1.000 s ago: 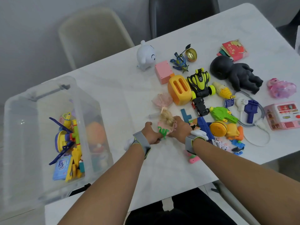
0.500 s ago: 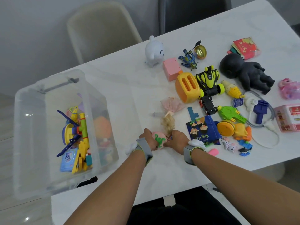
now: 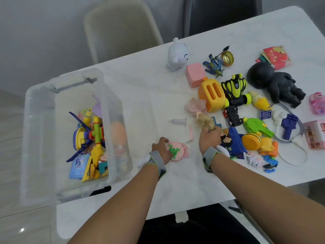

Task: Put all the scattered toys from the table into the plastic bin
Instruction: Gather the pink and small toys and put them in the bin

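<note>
White marble surface point(image 3: 158, 88): left hand point(image 3: 161, 148) grips the pink round toy point(image 3: 176, 151), right hand point(image 3: 210, 139) pinches the doll's blond hair point(image 3: 205, 121), probably one toy per hand per trip; plastic bin point(image 3: 70, 138) sits left of both hands, remaining toys crowd the right.

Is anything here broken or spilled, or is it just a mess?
Nothing looks broken or spilled. The plastic bin overhangs the table's left edge, which looks a bit precarious. Otherwise, just scattered toys.

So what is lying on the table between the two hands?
In the head view, between the left hand and the right hand lies a small pink stick on a bead chain joined to the round pink toy.
</note>
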### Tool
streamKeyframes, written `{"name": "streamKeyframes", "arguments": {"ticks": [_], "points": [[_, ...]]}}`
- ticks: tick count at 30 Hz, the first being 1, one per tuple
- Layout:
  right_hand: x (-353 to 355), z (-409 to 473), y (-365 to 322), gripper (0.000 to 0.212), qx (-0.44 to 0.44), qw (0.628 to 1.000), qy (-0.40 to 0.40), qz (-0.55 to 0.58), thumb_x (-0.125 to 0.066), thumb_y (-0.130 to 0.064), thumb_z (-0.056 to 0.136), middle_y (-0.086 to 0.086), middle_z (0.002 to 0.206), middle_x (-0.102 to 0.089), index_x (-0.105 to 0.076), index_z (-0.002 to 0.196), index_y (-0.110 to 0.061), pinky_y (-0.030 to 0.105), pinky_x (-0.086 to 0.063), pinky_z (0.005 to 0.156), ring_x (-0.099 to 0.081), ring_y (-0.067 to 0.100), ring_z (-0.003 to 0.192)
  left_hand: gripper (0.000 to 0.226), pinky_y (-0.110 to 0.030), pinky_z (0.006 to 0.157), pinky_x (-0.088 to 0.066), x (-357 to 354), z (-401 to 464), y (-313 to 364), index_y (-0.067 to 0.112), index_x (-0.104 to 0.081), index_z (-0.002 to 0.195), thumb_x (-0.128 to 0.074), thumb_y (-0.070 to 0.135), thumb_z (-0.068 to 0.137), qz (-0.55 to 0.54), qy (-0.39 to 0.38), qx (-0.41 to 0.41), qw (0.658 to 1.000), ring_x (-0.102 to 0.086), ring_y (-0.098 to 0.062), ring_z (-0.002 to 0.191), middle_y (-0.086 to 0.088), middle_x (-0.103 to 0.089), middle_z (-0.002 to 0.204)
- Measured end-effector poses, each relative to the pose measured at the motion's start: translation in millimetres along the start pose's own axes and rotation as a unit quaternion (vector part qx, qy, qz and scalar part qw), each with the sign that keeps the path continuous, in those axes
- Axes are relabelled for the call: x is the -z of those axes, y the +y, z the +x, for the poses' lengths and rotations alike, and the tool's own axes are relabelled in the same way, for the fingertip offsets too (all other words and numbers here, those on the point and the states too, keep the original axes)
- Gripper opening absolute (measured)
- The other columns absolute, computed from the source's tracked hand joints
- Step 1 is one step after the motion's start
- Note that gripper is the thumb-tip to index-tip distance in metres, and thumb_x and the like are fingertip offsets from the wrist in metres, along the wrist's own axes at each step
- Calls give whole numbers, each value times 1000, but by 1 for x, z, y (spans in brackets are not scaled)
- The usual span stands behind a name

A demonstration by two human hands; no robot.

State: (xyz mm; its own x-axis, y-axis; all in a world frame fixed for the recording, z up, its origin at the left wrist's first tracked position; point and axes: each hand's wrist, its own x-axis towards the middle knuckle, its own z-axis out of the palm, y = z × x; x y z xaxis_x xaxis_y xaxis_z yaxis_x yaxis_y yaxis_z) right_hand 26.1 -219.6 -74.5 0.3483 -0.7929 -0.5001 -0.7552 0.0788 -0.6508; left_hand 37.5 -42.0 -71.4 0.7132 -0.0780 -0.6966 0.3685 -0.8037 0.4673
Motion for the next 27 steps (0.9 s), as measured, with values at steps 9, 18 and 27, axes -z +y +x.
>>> {"name": "streamKeyframes", "arguments": {"ticks": [9,18,27], "points": [[2,-10,-14,18,244,967,-37,-67,-56,-41,93,-7,67,-56,-52,104,-27,29,-37,57,-57,22,66,45,-34,88,-53,-1,0,7,18,-55,131,-67,13,88,67,2,-60,996,-60,-35,95,-18,-36,126],[-34,13,-31,43,413,772,-246,-417,-51,-29,94,12,100,-68,-36,133,-19,31,-41,59,-65,33,81,44,-41,89,-46,-10,-13,14,17,-44,136,-60,23,96,154,43,-24,987,-55,-39,108,-18,-37,129],[-40,-12,-29,36,339,858,-173,-345,-43,-40,96,8,78,-52,-45,105,-6,35,-44,56,-58,31,67,38,-45,83,-54,-4,-7,7,14,-45,130,-58,22,95,25,54,17,998,-61,-44,95,-20,-44,116]]}}
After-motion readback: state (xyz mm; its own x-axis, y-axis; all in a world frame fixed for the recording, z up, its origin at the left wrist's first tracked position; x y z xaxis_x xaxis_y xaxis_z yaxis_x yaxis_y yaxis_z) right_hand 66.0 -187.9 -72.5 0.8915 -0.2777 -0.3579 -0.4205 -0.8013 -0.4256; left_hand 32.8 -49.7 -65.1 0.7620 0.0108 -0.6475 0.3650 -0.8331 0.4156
